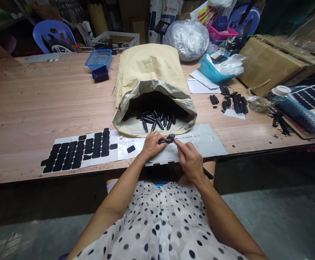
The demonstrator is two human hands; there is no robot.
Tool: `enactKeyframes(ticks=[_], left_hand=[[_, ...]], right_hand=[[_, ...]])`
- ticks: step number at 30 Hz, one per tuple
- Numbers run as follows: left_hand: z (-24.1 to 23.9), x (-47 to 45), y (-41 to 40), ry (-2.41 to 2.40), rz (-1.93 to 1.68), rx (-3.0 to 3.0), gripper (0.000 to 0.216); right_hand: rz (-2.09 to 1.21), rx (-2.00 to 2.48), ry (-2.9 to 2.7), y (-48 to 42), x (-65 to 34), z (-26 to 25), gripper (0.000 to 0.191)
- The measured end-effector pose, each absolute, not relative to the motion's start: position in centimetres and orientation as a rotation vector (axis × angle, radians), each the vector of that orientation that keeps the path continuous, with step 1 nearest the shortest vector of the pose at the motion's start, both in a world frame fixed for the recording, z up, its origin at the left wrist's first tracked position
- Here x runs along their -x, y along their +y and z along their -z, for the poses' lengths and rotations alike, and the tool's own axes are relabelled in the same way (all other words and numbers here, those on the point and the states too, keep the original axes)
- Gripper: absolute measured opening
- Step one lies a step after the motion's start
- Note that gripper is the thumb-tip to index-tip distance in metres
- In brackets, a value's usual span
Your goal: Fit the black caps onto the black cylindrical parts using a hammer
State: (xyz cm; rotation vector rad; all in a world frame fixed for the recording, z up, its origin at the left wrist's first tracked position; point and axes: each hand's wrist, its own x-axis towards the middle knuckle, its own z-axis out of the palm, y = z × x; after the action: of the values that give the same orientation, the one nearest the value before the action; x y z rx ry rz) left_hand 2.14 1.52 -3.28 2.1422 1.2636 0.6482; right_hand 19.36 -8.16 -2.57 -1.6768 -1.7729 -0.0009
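Note:
My left hand [152,145] is closed on a small black part [171,137] with a rounded head, held over the grey board [208,141] at the table edge. My right hand [190,160] is wrapped round a slim tool whose black handle [208,174] sticks out below the palm; its tip, mostly hidden by the fingers, meets the part. Just beyond lies an open cream sack [152,65] with several black tapered pieces [160,121] in its mouth. To the left, black stickers [69,155] sit in rows on backing sheets, and one loose black sticker [131,149] lies nearer my left hand.
Blue baskets [99,59] stand behind the sack on the left. At right are a pile of black parts [236,103], a turquoise basin [215,72], a cardboard box [273,65] and a blue basket [303,112]. The table's front edge runs by my forearms.

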Motion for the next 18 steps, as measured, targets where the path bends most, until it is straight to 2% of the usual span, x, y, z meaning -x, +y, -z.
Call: enactKeyframes(ticks=[9, 18], left_hand=[[3.1, -2.2, 1.6, 1.257, -0.622, -2.139, 0.005], [3.2, -1.7, 1.6, 1.211, -0.661, -2.115, 0.013]], right_hand=[[-0.060, 1.732, -1.868, -8.1, -18.4, 2.4, 0.040], [0.187, 1.938, -1.680, -1.9, -22.9, 2.9, 0.033]])
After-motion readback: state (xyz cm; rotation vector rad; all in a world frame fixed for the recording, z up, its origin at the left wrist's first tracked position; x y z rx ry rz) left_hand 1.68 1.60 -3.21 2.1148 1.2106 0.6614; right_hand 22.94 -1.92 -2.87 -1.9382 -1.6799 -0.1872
